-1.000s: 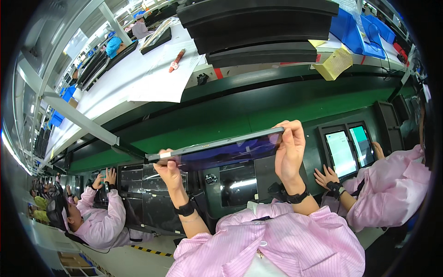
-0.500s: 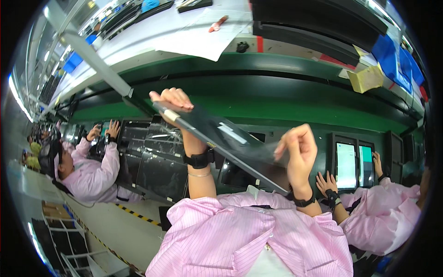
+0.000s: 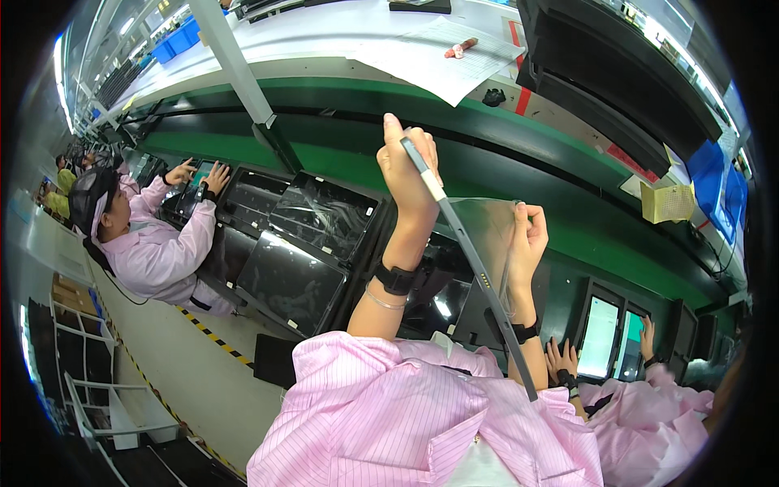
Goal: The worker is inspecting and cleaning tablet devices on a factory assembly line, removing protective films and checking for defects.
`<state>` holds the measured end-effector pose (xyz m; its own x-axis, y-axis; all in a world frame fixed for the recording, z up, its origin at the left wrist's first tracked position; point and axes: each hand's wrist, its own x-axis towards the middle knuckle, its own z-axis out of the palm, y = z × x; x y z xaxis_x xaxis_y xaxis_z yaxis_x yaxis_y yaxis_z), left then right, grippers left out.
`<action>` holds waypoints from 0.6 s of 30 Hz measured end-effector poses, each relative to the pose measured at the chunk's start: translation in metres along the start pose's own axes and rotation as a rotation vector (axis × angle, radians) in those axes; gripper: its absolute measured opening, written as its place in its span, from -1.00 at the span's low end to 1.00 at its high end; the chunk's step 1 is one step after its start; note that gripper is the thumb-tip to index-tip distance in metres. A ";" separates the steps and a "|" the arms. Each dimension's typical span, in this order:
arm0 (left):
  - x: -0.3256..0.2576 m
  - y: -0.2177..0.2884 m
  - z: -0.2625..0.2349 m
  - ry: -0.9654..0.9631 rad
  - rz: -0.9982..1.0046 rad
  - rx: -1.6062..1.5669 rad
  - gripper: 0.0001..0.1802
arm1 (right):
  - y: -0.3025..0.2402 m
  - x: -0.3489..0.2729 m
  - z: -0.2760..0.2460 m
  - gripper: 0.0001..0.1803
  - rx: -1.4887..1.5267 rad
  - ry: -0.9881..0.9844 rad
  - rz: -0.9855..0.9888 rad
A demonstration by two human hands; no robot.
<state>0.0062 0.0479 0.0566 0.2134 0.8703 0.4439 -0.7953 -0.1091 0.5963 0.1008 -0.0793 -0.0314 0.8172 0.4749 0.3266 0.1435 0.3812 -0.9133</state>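
Observation:
My left hand (image 3: 406, 169) is closed round the upper end of a thin grey tablet (image 3: 480, 272). The tablet stands tilted and shows mostly its narrow side edge, its lower end close to my chest. A sheet of clear protective film (image 3: 485, 230) spreads from beside the tablet to my right hand (image 3: 527, 237), which pinches its far corner between thumb and fingers. How much of the film still touches the tablet's face is hidden. Black wrist straps sit on both my wrists. Beneath my left forearm lie dark tablets (image 3: 438, 284).
Several dark tablets (image 3: 292, 276) lie in trays to the left, beside a co-worker (image 3: 154, 243) in pink. Another co-worker's hand (image 3: 561, 361) is by lit tablets (image 3: 599, 337) on the right. A green-edged shelf (image 3: 341, 130) with a paper sheet (image 3: 438, 61) runs across the far side.
The tablet has swung steeper, its upper end moving up and right with my left hand. My right hand, blurred before, now shows the film stretched out. The head view has turned.

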 end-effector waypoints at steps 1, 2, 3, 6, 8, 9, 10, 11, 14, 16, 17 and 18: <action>0.000 -0.002 0.001 -0.018 0.017 0.003 -0.31 | 0.003 0.002 0.000 -0.81 0.021 -0.006 0.013; 0.001 -0.005 0.001 -0.038 0.031 0.008 -0.31 | 0.003 0.006 -0.003 -0.81 0.021 -0.004 0.017; 0.006 -0.014 -0.008 -0.121 0.036 -0.106 -0.30 | 0.004 0.009 -0.007 -0.81 0.065 -0.060 0.047; 0.031 -0.015 -0.026 -0.454 0.152 -0.476 -0.27 | -0.024 0.012 0.004 -0.78 0.040 -0.184 0.137; 0.048 -0.008 -0.038 -0.651 0.220 -0.531 -0.29 | -0.057 0.018 0.016 -0.78 -0.047 -0.263 0.096; 0.056 -0.011 -0.046 -0.722 0.261 -0.607 -0.31 | -0.068 0.023 0.025 -0.78 -0.044 -0.325 0.086; 0.058 -0.014 -0.050 -0.730 0.278 -0.639 -0.35 | -0.077 0.027 0.031 -0.79 -0.075 -0.373 0.121; 0.063 -0.041 -0.047 -0.774 0.290 -0.718 -0.38 | -0.070 0.042 0.021 -0.78 -0.069 -0.396 0.075; 0.080 -0.043 -0.058 -0.909 0.459 -0.833 -0.55 | -0.082 0.046 0.036 -0.76 -0.069 -0.486 0.029; 0.091 -0.059 -0.059 -1.015 0.526 -0.834 -0.71 | -0.089 0.046 0.033 -0.74 -0.159 -0.469 0.104; 0.092 -0.054 -0.060 -1.045 0.552 -0.853 -0.76 | -0.089 0.044 0.037 -0.73 -0.140 -0.494 0.077; 0.094 -0.055 -0.060 -1.072 0.575 -0.886 -0.80 | -0.089 0.042 0.039 -0.73 -0.151 -0.484 0.078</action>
<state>0.0359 0.1645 0.0254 -0.2476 0.0140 0.9688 -0.9048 0.3542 -0.2364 0.1003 -0.0622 0.0733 0.4814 0.8239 0.2991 0.2006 0.2286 -0.9526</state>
